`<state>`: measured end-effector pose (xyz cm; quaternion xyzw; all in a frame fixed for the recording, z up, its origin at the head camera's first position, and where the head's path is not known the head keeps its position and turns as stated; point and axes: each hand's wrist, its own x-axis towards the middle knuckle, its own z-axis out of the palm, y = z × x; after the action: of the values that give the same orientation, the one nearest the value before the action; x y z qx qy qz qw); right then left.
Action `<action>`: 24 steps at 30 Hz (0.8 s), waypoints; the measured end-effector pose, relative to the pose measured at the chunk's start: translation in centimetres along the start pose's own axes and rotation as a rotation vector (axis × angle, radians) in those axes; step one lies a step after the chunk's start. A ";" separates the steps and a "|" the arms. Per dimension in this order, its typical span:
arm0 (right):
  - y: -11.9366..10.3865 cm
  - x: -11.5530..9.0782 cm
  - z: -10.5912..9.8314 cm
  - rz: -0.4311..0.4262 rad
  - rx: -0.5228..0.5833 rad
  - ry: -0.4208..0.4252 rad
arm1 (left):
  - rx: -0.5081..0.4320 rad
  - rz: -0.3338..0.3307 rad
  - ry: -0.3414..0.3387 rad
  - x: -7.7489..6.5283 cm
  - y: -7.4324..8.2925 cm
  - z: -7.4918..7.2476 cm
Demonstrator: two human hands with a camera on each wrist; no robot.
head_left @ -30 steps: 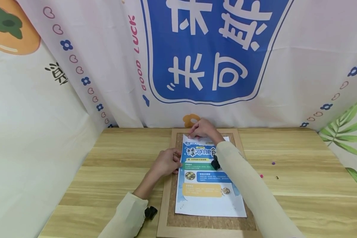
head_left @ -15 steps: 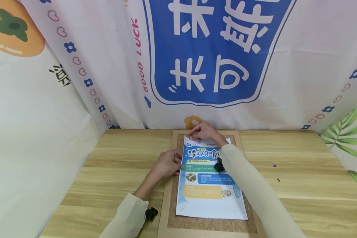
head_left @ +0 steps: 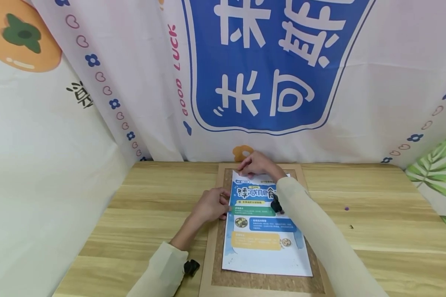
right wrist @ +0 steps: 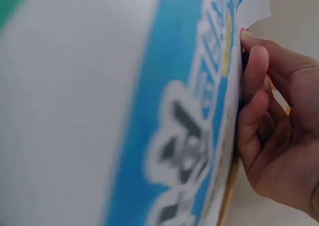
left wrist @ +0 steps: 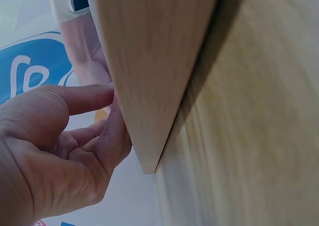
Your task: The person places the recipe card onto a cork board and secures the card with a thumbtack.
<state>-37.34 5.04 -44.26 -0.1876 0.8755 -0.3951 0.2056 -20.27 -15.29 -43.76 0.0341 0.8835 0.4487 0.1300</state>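
Observation:
A printed paper poster (head_left: pixel 267 262) lies on a cork board (head_left: pixel 223 280) with a light wood frame. At the poster's top left corner, my right hand (head_left: pixel 258 163) pinches a small pink pushpin (right wrist: pixel 243 30), mostly covered by the fingertips. Loosely bent fingers of my left hand (head_left: pixel 211 205) rest at the poster's left edge, the thumb touching the paper. Seen from the left wrist, the left hand (left wrist: pixel 65 141) has its fingertips behind the frame's raised side (left wrist: pixel 144 61).
On the wood-grain table (head_left: pixel 152 194) right of the board lie a purple pushpin (head_left: pixel 347 208) and a tiny dark piece (head_left: pixel 351 226). A printed cloth (head_left: pixel 152 82) hangs behind the table's back edge. My right sleeve (head_left: pixel 319 231) crosses over the board's right side.
Both hands stay at about the same places on the poster. The right fingers shift slightly at the corner. The whole view drifts a little; the pink pushpin on the table becomes hidden by the right sleeve.

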 end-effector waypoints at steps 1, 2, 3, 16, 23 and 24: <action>-0.1 0.0 -0.1 0.008 0.004 -0.003 | 0.000 0.000 0.000 0.0 0.0 0.1; -0.2 0.0 -0.2 0.014 0.005 -0.007 | 0.001 0.000 -0.001 0.1 0.0 0.1; -0.2 0.0 -0.3 0.020 0.004 -0.010 | 0.000 -0.001 -0.001 0.1 0.0 0.1; 0.2 -0.2 -0.1 -0.089 -0.052 -0.020 | 0.001 -0.001 0.008 0.0 -0.1 0.0; -0.1 -1.7 -1.3 -0.139 -0.090 -0.024 | 0.003 -0.011 0.009 0.0 0.0 0.1; -0.2 -1.9 -1.5 -0.143 -0.096 -0.015 | 0.004 -0.013 0.009 0.0 0.1 0.1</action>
<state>-36.43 6.80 -42.85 -0.2622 0.8762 -0.3650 0.1740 -20.22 -15.18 -43.76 0.0266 0.8851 0.4462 0.1291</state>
